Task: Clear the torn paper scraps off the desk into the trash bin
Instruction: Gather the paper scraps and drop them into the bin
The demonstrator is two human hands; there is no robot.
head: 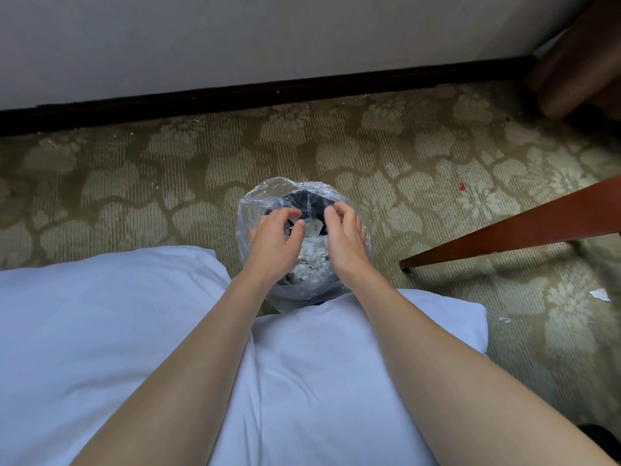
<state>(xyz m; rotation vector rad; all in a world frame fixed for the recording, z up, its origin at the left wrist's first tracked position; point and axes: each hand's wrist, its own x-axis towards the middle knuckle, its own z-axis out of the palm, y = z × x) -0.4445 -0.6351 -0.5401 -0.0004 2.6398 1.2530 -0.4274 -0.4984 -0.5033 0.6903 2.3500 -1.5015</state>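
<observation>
Two hands, left (274, 237) and right (344, 235), are hovering apart over one bag-lined trash bin (289, 191), fingers loosely curled and gripping nothing. Many torn paper scraps (311, 255) are lying inside, and two stray scraps (599, 294) are lying on the carpet (168, 183).

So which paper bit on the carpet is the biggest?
The white scrap near the right edge, below the wooden leg. The other scrap, nearer the bin, is just a tiny crumb.
</observation>
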